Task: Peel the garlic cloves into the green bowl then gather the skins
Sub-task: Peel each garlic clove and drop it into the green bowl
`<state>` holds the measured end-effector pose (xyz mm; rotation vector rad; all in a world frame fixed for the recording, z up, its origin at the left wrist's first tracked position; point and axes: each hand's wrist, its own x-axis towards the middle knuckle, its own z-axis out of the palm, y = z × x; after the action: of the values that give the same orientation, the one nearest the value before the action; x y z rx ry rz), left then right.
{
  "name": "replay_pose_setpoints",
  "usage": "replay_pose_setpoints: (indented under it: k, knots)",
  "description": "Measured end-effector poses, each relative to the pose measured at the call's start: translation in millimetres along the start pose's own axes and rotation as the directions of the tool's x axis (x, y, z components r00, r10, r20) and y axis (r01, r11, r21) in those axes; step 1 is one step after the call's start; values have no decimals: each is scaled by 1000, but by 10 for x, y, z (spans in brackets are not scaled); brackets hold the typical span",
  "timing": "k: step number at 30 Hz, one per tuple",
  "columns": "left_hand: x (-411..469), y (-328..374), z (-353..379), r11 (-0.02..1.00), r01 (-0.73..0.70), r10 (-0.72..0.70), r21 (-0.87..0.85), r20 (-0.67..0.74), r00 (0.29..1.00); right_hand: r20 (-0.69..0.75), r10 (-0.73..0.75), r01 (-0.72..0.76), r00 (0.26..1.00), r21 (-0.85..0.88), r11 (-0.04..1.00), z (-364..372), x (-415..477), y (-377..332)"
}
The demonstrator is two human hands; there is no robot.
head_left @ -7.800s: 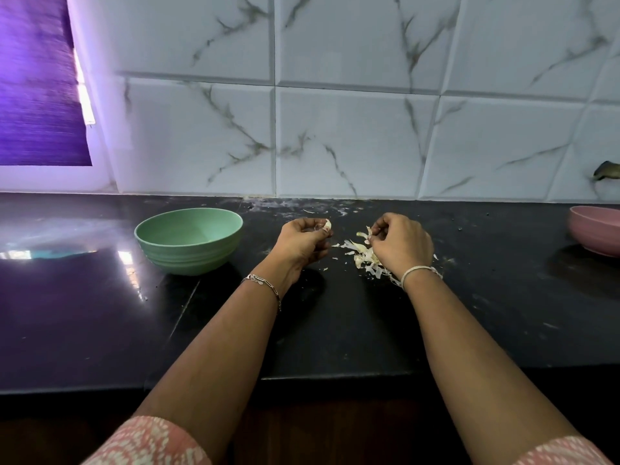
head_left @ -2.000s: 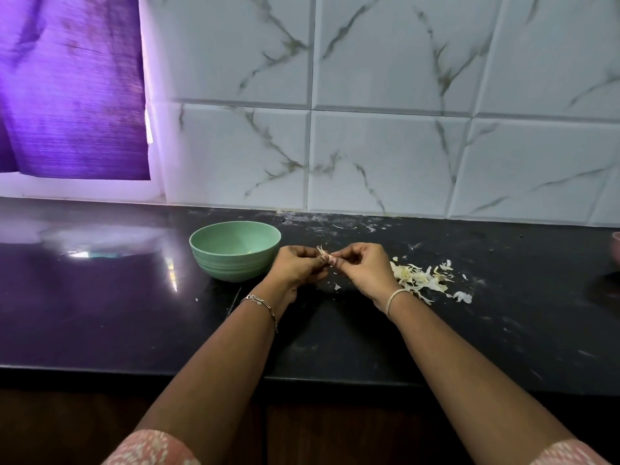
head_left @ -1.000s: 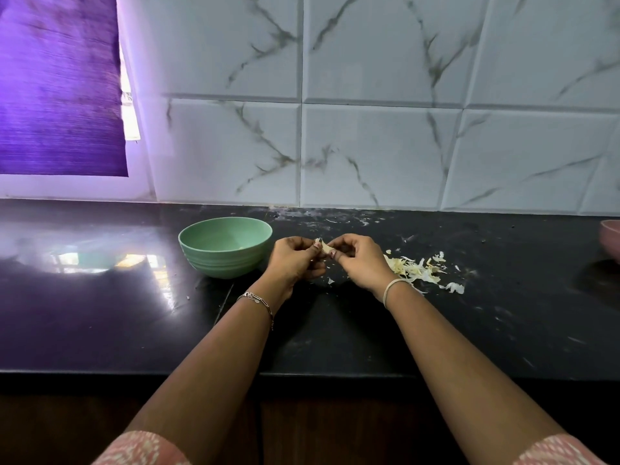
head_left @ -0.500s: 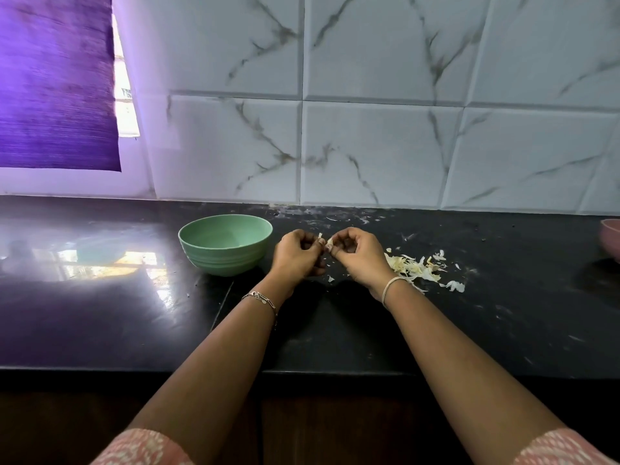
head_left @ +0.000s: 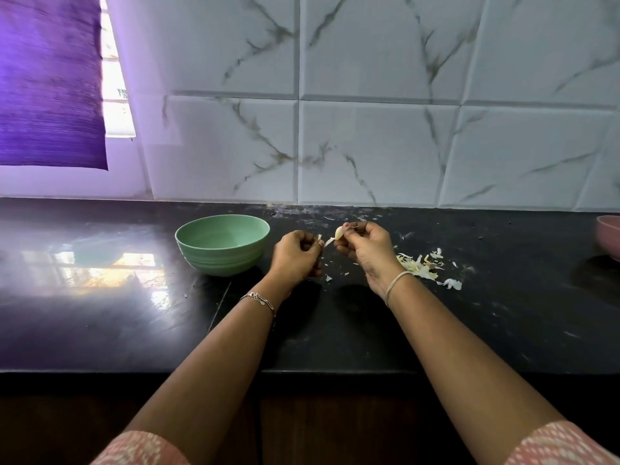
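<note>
Green bowl (head_left: 222,244), black counter (head_left: 134,323), grey-veined white tiles (head_left: 375,149), purple blind (head_left: 47,82).

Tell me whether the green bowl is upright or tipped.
Upright: the green bowl sits on its base on the counter, rim level, opening facing up.

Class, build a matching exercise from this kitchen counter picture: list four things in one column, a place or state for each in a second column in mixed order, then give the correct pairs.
Things:
1. green bowl
2. garlic clove
3. pile of skins
4. pink bowl

Places or states:
A. at the picture's right edge, partly cut off
B. pinched in the right hand
C. on the counter, left of the left hand
D. loose on the counter, right of the right hand

Pairs: 1-C, 2-B, 3-D, 4-A
</note>
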<state>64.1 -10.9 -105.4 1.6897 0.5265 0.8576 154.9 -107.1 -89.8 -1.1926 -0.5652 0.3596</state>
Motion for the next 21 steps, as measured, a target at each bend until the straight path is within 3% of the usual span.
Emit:
replay_pose_setpoints:
  k: [16, 21]
  knots:
    - [62, 149, 172, 994, -24, 28, 107, -35, 999, -27, -181, 179, 983, -56, 982, -211, 24, -194]
    - [150, 245, 377, 933, -58, 77, 354, -41, 996, -25, -186, 185, 982, -44, 982, -411, 144, -332]
